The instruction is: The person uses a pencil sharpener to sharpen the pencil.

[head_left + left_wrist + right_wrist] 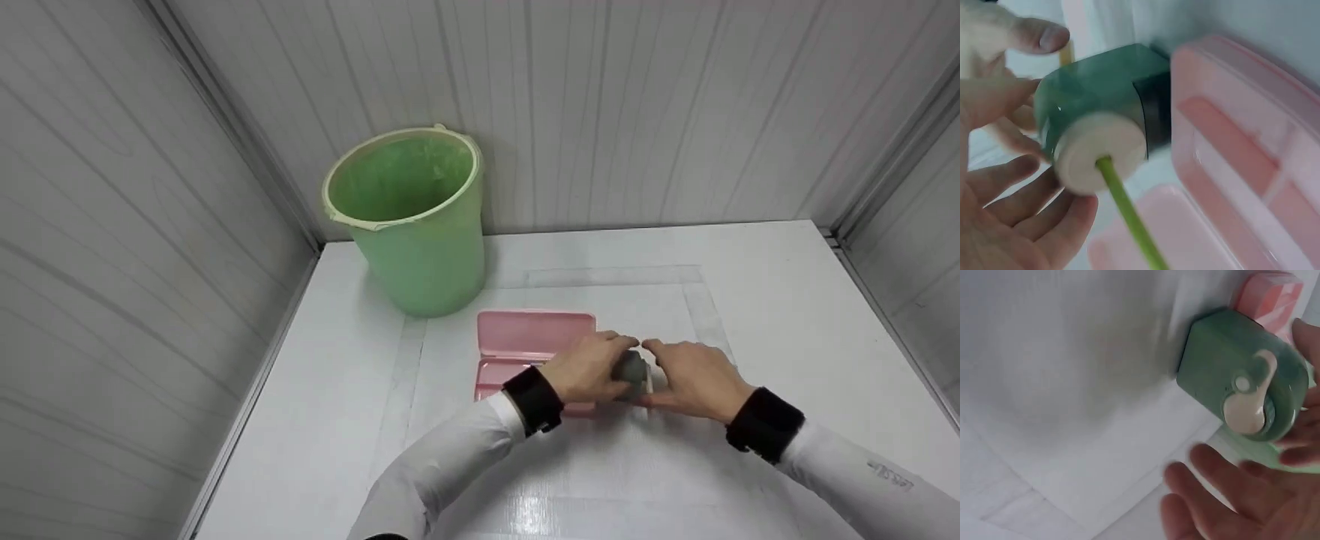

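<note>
A green pencil sharpener [631,367] with a cream crank [1244,413] is held by my left hand [589,369], thumb and fingers around its body. From the cream disc [1086,163] on its front, a green pencil [1131,219] sticks out in the left wrist view. My right hand [697,380] is at the crank side, its fingers [1213,484] spread and slightly bent, with a gap to the sharpener in the right wrist view. Beside the sharpener lies an open pink pencil case [536,334], partly hidden by my left hand.
A tall green bucket [427,270] stands behind and left of the pencil case, near the back wall [637,112]. Clear tape strips [615,276] mark the white table [330,420]. Panelled walls border the table on the left and right.
</note>
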### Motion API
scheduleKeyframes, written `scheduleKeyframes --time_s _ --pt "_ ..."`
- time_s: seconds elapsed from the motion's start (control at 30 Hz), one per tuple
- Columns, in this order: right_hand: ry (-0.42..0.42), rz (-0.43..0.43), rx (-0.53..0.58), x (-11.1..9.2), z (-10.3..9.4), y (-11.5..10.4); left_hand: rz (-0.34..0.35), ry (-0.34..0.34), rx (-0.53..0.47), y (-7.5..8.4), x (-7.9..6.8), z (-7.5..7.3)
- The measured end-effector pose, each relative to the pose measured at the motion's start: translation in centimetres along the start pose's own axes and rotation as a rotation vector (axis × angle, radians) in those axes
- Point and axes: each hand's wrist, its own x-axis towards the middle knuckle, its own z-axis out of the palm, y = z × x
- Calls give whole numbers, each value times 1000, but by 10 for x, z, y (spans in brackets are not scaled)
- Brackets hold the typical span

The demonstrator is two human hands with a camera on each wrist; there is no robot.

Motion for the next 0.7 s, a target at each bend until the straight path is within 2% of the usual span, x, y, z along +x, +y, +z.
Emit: scheduleKeyframes --time_s 0.1,0.2,0.3,0.43,0.57,0.7 --pt "-83 16 37 -3 -3 1 -15 -55 23 2 13 8" --pt "-138 -5 68 -7 -3 1 -33 -77 56 3 22 16" --pt "-164 -66 73 -7 -5 -1 -38 -84 100 2 24 21" --pt "-193 -139 65 1 -21 0 -38 -83 154 4 28 21" --pt "-217 -201 53 13 -36 2 -65 -84 166 7 30 21" --pt "-250 -221 54 19 -44 4 -80 -94 165 11 27 24"
